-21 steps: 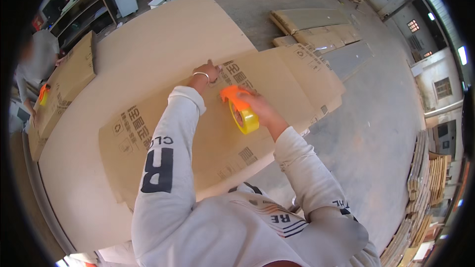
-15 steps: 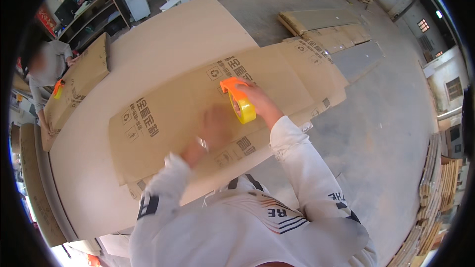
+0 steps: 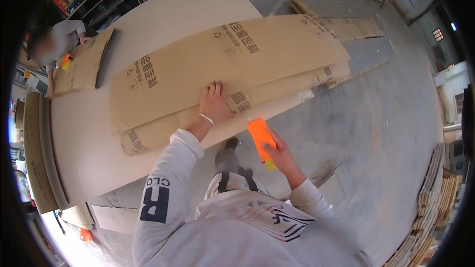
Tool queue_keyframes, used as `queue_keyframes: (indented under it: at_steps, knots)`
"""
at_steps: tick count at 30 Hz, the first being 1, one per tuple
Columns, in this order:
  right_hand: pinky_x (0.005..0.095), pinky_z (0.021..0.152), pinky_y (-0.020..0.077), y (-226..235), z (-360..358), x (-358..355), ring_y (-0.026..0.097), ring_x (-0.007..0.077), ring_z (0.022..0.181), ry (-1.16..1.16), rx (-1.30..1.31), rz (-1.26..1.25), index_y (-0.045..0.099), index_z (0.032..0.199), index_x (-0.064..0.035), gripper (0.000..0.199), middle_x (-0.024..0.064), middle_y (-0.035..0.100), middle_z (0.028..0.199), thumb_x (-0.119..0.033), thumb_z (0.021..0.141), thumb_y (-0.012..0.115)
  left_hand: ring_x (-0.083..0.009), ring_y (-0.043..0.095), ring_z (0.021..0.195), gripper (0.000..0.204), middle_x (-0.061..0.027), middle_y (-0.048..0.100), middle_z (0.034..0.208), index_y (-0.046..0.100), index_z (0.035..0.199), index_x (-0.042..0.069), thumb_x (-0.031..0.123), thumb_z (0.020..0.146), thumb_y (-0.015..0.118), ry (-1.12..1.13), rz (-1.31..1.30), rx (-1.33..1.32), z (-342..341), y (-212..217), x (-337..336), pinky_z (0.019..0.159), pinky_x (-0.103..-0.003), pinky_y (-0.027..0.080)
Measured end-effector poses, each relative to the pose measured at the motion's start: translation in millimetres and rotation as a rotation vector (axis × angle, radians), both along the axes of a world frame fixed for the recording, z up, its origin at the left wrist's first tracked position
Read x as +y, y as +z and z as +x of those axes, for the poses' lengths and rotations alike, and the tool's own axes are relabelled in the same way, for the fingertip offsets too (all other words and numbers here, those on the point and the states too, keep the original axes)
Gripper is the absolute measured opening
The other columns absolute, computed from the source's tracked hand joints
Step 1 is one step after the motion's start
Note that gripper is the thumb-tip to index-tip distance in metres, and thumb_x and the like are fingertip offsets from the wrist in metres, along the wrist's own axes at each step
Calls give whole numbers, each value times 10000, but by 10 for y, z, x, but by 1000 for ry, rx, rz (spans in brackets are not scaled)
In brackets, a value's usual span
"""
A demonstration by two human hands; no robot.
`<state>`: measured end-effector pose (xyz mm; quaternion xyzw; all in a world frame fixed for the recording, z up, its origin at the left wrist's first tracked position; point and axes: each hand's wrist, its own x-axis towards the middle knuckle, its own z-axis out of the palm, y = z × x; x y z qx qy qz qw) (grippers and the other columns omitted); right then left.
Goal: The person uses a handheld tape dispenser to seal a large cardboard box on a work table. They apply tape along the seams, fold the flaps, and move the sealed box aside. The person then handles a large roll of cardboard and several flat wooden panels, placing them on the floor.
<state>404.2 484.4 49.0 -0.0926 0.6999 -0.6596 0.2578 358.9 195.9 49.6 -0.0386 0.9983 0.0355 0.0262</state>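
A long brown cardboard wrap with dark print lies on the pale work table, its near flap running along the front side. My left hand, a bangle at its wrist, presses down on the cardboard at the overlapping edge with fingers spread flat. Off the table's near edge, my right hand grips an orange tape dispenser. A bit of its yellow tape roll shows below the dispenser body; the rest is hidden.
Another person at the table's far left handles a cardboard package, with an orange-and-yellow tape dispenser on it. Flat packages lie on the floor at the far right. Cardboard sheets stack along the right side.
My right hand has drawn the tape dispenser back from above the cardboard to beyond the table's near edge. My left hand, blurred before, now rests on the cardboard. The cardboard's near edge looks lifted less.
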Motion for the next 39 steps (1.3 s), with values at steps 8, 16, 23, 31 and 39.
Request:
queue_keyframes:
  at_steps: [8,16,23,31,39]
  knots:
    - [359,889,546,-271,-348,-270,670,248,1077,29,-246,83,462,1482,-25,579,153,663,1267,-155,952,656,-365,195,1526,873,-163,291,1618,353,1565,215,494,829,730,-277,42,-38,-87,-120,51,1176,-704,108]
    - [387,804,545,-501,-731,-612,696,285,919,19,-170,183,655,1240,-40,376,179,716,1034,-202,901,632,-381,166,1539,780,-101,263,1653,341,1570,169,432,903,649,-196,-12,65,-250,-286,516,1123,-781,106]
    - [324,747,565,-74,-148,605,676,202,896,-100,-405,37,487,1437,-1,599,122,651,1164,-161,898,692,-394,251,1501,782,-135,336,1607,379,1532,85,352,861,679,-29,-132,150,-262,-464,827,1140,-702,224]
    - [333,1013,474,482,-547,543,579,191,1222,554,-121,-237,454,1463,42,749,108,595,1349,-241,848,772,-235,669,925,200,-87,697,945,670,1023,28,217,981,621,748,2318,-423,885,140,727,899,-389,515]
    - [369,1080,430,620,-1412,-696,564,218,1267,1129,-119,-93,446,1483,27,811,149,586,1392,-281,825,806,-227,647,1019,395,-84,669,1151,626,1231,25,364,1046,544,849,2293,-32,1299,442,184,877,-418,529]
